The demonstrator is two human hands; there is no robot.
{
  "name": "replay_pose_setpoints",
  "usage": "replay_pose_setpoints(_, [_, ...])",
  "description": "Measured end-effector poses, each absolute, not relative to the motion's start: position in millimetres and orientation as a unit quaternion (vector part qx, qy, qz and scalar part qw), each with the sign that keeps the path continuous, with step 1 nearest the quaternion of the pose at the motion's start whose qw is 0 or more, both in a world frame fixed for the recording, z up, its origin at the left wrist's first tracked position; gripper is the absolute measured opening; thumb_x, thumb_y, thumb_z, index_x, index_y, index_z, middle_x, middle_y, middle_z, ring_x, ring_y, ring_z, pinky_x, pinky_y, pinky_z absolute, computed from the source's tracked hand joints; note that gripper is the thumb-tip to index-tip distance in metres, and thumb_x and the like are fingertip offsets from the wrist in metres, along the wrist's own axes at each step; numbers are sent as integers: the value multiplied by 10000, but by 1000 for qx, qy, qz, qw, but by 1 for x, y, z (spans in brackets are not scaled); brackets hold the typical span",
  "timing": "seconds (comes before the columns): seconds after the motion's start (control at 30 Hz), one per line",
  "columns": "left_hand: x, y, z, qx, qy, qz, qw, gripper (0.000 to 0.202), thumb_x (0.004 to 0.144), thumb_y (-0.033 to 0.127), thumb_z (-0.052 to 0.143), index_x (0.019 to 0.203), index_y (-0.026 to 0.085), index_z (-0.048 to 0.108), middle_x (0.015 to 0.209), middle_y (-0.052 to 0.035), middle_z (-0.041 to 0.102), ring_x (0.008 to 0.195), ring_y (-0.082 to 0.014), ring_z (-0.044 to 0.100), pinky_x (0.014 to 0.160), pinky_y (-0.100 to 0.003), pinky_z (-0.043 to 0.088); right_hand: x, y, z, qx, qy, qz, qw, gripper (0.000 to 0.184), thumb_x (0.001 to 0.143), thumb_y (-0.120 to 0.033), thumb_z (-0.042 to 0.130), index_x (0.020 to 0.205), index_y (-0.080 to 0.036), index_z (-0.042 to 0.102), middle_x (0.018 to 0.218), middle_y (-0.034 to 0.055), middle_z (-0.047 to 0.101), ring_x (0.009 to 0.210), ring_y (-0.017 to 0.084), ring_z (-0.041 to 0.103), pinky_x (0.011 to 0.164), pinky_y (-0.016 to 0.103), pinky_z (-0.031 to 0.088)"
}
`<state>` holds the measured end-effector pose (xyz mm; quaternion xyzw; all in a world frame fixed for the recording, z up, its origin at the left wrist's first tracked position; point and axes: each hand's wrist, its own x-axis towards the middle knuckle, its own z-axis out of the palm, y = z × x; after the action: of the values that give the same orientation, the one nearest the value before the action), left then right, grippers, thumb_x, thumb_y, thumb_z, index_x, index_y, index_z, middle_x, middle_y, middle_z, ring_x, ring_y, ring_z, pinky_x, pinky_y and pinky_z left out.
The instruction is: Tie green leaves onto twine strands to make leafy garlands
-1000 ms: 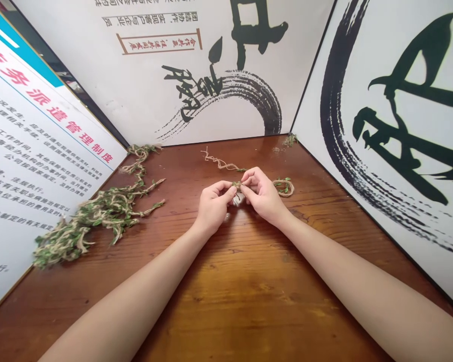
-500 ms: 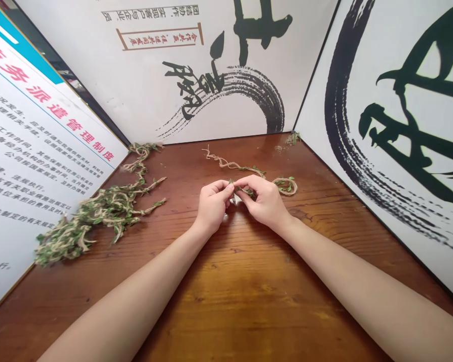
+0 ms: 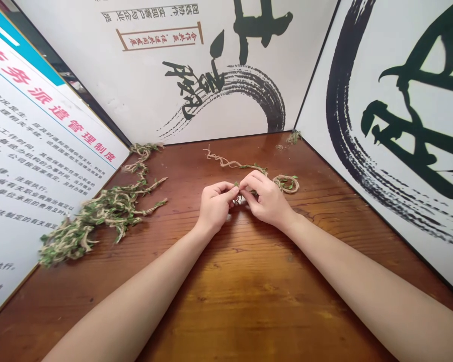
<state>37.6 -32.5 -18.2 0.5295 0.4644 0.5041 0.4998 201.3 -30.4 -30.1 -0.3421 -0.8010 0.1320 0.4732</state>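
Observation:
A twine with small green leaves (image 3: 286,184) lies on the brown wooden table (image 3: 226,291), curling into a loop just right of my hands. Its bare, twisted tail (image 3: 222,160) stretches away to the back left. My left hand (image 3: 216,205) is closed in a pinch on a leafy part of the twine, thumb against forefinger. Close beside it, my right hand (image 3: 266,200) also pinches the leafy twine between thumb and fingertips. Most of the held part is hidden behind the fingers.
On the left lies a tangled heap of leafy twine (image 3: 105,211), with a strand running to the back corner. A small green tuft (image 3: 295,137) and scraps sit at the back right. White printed panels (image 3: 211,115) wall the table at the left, back and right.
My right hand's fingertips have drawn slightly apart from my left thumb and lifted a little. Both hands still pinch the twine. The heap lies as before.

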Motion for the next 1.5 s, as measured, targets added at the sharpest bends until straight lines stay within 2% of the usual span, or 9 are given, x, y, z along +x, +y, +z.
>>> replay_pose_setpoints(0.37, [38, -29, -19, 508, 432, 512, 542, 239, 712, 364, 745, 689, 140, 668, 634, -26, 562, 531, -91, 445, 502, -235, 319, 200, -27, -28, -363, -754, 244, 490, 87, 984, -229, 536, 908, -189, 527, 840, 22, 585, 722, 133, 532, 698, 285, 428])
replay_pose_setpoints(0.6, [38, -29, -19, 520, 439, 513, 523, 272, 724, 390, 745, 698, 133, 659, 624, -27, 558, 524, -89, 436, 492, -229, 319, 200, -25, -31, -356, -752, 235, 502, 50, 982, -213, 557, 941, -185, 555, 879, 28, 622, 771, 140, 575, 749, 297, 459])
replay_pose_setpoints(0.67, [38, -30, -20, 522, 451, 511, 513, 287, 734, 406, 738, 719, 127, 673, 607, -25, 551, 518, -89, 432, 490, -227, 319, 200, -25, -32, -345, -761, 214, 507, 20, 974, -192, 577, 984, -185, 592, 904, 32, 651, 793, 146, 602, 755, 299, 473])
replay_pose_setpoints(0.73, [37, -30, -20, 523, 460, 509, 506, 288, 738, 403, 728, 726, 120, 678, 594, -24, 543, 514, -89, 431, 487, -224, 321, 200, -24, -33, -327, -771, 172, 518, 67, 968, -161, 591, 1008, -186, 639, 920, 35, 671, 830, 151, 620, 768, 299, 484])
replay_pose_setpoints(0.9, [37, -29, -20, 527, 456, 511, 503, 293, 742, 404, 729, 724, 116, 673, 614, -23, 557, 515, -85, 443, 486, -218, 328, 200, -26, -32, -327, -767, 114, 540, 72, 972, -152, 600, 928, -172, 654, 914, 56, 638, 878, 161, 603, 785, 303, 486])
replay_pose_setpoints(1.0, [38, -29, -20, 528, 445, 509, 513, 301, 742, 410, 736, 715, 120, 664, 628, -21, 564, 513, -79, 442, 483, -214, 329, 199, -27, -30, -359, -756, 164, 523, 48, 983, -192, 576, 942, -170, 590, 911, 59, 630, 863, 168, 592, 799, 325, 475])
replay_pose_setpoints(1.27, [37, -29, -24, 570, 442, 493, 486, 287, 830, 409, 705, 775, 129, 674, 673, -16, 603, 528, -81, 481, 492, -221, 356, 197, -21, -38, -395, -701, 341, 486, 196, 1028, -386, 429, 1021, -191, 427, 871, 52, 590, 777, 178, 607, 752, 364, 480])
replay_pose_setpoints(1.37, [38, -30, -23, 562, 437, 505, 489, 294, 837, 413, 688, 754, 132, 662, 670, -17, 603, 522, -80, 473, 490, -226, 356, 198, -21, -36, -385, -697, 380, 472, 207, 1019, -402, 438, 1005, -196, 428, 812, 33, 596, 751, 177, 611, 747, 363, 486])
replay_pose_setpoints(1.5, [39, -31, -21, 548, 446, 510, 492, 299, 817, 417, 679, 725, 135, 644, 637, -14, 581, 515, -84, 461, 486, -230, 349, 199, -25, -31, -382, -707, 373, 464, 173, 972, -341, 511, 1035, -180, 524, 817, 30, 627, 745, 169, 614, 717, 338, 492])
